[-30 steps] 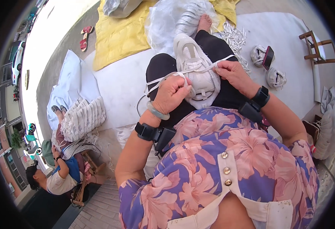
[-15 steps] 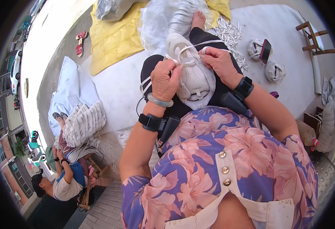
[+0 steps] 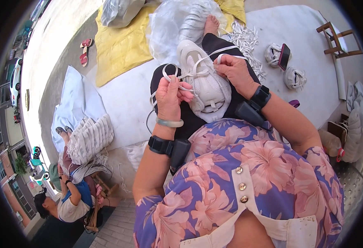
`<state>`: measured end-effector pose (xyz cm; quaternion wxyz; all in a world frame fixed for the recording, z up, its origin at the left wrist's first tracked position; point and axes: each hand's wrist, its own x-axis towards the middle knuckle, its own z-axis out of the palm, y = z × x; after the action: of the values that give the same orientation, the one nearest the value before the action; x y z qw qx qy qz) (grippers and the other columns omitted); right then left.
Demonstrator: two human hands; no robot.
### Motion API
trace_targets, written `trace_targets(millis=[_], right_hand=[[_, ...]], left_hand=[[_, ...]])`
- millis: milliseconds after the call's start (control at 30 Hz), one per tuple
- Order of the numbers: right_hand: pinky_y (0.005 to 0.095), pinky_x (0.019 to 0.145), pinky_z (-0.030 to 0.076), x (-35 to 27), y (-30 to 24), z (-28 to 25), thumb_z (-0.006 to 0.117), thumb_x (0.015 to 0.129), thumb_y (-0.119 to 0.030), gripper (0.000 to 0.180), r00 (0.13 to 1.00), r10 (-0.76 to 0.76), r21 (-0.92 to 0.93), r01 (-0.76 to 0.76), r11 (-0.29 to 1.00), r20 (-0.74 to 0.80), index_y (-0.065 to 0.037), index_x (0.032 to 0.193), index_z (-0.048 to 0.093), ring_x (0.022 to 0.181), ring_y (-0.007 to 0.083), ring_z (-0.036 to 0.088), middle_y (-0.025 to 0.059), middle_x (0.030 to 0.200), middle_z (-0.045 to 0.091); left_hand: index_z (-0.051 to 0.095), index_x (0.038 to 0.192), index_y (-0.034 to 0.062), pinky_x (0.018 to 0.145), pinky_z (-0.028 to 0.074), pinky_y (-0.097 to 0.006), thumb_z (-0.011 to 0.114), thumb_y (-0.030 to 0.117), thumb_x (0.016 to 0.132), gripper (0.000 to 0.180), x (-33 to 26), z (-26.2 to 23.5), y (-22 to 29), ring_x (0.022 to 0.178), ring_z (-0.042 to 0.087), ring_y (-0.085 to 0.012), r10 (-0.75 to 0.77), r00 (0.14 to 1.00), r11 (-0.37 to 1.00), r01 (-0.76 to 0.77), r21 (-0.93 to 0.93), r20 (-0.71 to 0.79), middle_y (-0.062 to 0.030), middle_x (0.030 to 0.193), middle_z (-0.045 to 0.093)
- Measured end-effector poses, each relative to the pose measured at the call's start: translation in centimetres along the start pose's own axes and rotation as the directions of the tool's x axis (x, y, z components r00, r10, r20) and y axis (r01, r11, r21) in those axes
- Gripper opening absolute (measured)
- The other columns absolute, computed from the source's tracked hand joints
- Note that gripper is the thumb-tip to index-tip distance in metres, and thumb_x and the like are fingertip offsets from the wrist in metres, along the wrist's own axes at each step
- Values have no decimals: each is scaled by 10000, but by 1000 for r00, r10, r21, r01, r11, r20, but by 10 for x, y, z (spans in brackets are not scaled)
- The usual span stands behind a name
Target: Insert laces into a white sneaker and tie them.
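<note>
A white sneaker [image 3: 204, 82] lies on my lap, toe pointing away from me. My left hand [image 3: 170, 97] pinches one end of its white shoelace [image 3: 177, 74] at the shoe's left side. At the shoe's right side my right hand [image 3: 236, 72] grips the other end of the lace, which loops across the top of the shoe. Both wrists wear black bands, and the left one also has a pale green bangle.
A heap of loose white laces [image 3: 243, 39] and two more white shoes [image 3: 295, 77] lie on the white mat [image 3: 123, 99] ahead. A yellow sheet [image 3: 119, 45] and a clear plastic bag [image 3: 169, 25] sit beyond. A wooden stool [image 3: 338, 37] stands at right. Another person [image 3: 71, 198] sits at lower left beside stacked shoes [image 3: 90, 138].
Both hands have pulled apart, drawing the lace out to either side of the sneaker. The view has tilted so the shoe sits a little higher.
</note>
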<state>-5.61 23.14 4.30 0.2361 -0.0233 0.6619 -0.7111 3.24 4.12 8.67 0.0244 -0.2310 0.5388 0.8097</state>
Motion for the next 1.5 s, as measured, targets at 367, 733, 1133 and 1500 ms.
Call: trace_targets(millis=[367,733,1133,1500], right_hand=[[215,537,384,-6,-13,10,588,766,-48,46,945,-327,-446,290,847,-5,-6,777,573,578,46,429,-2,613,498],[237,549,403,6,-4,16,588,767,-72,85,881,-423,-617,458,641,214,-19,821,549,575,111,464,40,641,515],[279,563,426,-12,-14,3,663,754,-271,291,981,-129,-606,189,772,142,-26,782,509,582,144,492,64,641,516],[252,584,418,-13,-10,3,666,743,-245,270,981,-119,-591,188,784,155,-34,791,503,601,119,455,45,678,479]], left_hand=[[541,973,16,626,521,-232,528,74,860,128,9,-19,-8,722,619,-158,-68,985,949,112,-293,157,-123,882,614],[530,953,1,616,513,-226,502,79,875,114,15,-15,-19,667,612,-149,-73,992,937,104,-333,102,-136,856,615],[510,860,47,500,454,-204,525,115,875,71,19,-3,-23,566,571,-119,37,998,976,-47,-211,-52,-71,743,589],[559,881,15,442,400,-185,560,95,848,86,27,0,-26,493,514,-80,57,996,998,-55,31,-64,-40,680,582]])
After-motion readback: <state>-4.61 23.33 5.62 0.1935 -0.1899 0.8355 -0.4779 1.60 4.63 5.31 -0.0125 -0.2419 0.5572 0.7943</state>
